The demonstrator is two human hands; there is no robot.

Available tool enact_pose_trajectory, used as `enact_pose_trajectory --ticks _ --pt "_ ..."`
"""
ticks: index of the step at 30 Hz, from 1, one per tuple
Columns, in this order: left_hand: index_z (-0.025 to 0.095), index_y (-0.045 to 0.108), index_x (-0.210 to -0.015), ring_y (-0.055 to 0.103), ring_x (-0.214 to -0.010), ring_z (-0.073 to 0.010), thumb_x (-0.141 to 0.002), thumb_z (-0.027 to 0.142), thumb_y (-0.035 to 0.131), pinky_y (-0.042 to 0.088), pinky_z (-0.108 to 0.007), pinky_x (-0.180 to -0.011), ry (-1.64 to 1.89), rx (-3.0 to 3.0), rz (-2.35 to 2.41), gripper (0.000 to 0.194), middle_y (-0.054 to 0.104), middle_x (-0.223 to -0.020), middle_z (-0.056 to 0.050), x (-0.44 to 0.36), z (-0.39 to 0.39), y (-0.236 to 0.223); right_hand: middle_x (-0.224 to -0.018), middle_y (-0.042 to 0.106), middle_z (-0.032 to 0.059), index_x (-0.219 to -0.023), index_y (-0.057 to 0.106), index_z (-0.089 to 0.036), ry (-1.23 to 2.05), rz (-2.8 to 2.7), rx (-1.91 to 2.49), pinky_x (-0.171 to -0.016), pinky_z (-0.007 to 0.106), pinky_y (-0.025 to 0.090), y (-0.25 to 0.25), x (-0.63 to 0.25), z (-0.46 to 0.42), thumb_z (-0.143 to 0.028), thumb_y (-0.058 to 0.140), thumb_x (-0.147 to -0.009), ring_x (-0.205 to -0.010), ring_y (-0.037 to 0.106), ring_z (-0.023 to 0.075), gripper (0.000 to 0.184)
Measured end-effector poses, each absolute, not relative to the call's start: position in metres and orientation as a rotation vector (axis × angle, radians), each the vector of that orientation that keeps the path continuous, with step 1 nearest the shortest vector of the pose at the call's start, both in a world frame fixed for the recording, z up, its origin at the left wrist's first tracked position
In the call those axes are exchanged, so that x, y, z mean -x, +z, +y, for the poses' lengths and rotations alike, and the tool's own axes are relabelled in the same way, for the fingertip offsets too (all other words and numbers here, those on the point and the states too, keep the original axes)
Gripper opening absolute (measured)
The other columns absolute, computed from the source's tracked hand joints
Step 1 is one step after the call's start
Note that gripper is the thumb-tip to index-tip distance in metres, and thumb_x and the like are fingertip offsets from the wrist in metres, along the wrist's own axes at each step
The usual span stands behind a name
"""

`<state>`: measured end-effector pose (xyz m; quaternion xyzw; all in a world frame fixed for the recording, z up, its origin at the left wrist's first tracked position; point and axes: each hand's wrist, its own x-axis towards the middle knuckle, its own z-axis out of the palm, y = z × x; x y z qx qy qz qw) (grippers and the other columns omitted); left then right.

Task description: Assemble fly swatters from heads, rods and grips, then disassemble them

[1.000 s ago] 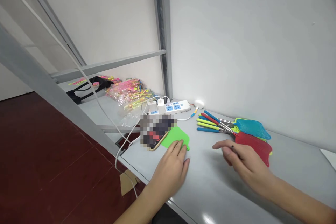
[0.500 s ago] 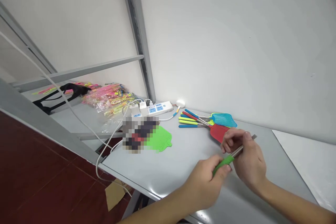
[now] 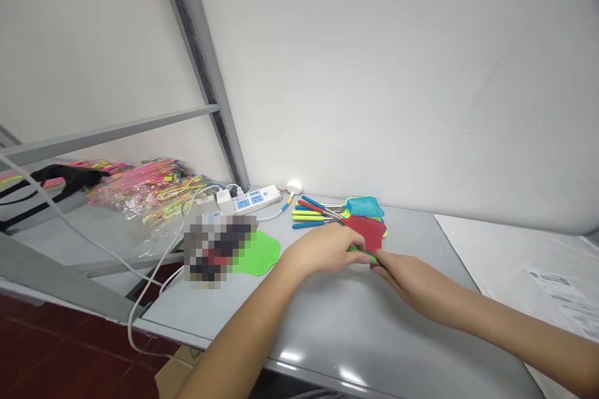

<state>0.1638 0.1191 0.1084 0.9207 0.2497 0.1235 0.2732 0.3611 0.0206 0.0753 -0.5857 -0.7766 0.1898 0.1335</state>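
Observation:
My left hand (image 3: 327,248) is closed around a green fly swatter handle (image 3: 369,255), of which only a short piece shows between my hands. The fingers of my right hand (image 3: 402,273) are closed on its other end and hide the metal rod. Just beyond my hands lies a pile of fly swatters, with a red swatter head (image 3: 369,232) nearest, a blue swatter head (image 3: 365,206) behind it, and several coloured grips (image 3: 307,224) pointing left. A loose green swatter head (image 3: 262,254) lies flat on the table (image 3: 355,324), left of my left hand.
A white power strip (image 3: 256,201) with plugs and cables stands at the back left. Beside the green head is a pixelated item (image 3: 218,255). Bagged colourful goods (image 3: 145,184) lie beyond the metal frame (image 3: 201,50). At right lies a white wrapped sheet (image 3: 510,255) with a label.
Both hands have moved left and away from me, closer to the pile. The handle has gone from steeply slanted to nearly level, and its metal rod is now hidden. The view has turned right.

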Motion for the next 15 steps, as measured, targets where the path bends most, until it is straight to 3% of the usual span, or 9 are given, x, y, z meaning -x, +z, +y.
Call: enact_pose_trajectory --ticks 5,9,15 --pt "0.02 0.066 -0.071 0.061 -0.062 -0.0218 -0.088 0.029 0.058 0.035 -0.03 -0.057 0.274 -2.835 0.569 0.021 0.065 -0.065 -0.005 -0.192 0.123 0.118 -0.078 0.063 0.0003 -0.101 0.059 -0.026 0.916 -2.149 1.617 -0.061 0.029 0.046 0.09 -0.37 0.033 -0.046 0.029 -0.101 -0.066 0.056 0.017 0.036" --pt "0.017 0.063 -0.086 0.064 -0.058 -0.0232 -0.096 0.032 0.048 0.039 -0.031 -0.052 0.212 -3.106 0.471 0.024 0.067 -0.066 -0.008 -0.186 0.114 0.094 -0.076 0.059 -0.0007 -0.099 0.058 -0.026 1.129 -2.204 1.579 -0.058 0.026 0.041 0.092 -0.374 0.031 -0.047 0.025 -0.101 -0.064 0.052 0.0151 0.04" --pt "0.015 0.057 -0.092 0.065 -0.053 -0.0231 -0.099 0.039 0.04 0.037 -0.029 -0.044 0.022 -3.054 0.617 0.03 0.068 -0.068 -0.005 -0.15 0.098 0.057 -0.06 0.061 -0.0003 -0.077 0.051 -0.023 0.416 -2.559 1.736 -0.048 0.029 0.023 0.051 -0.351 0.028 -0.043 0.03 -0.102 -0.048 0.052 0.0166 0.038"
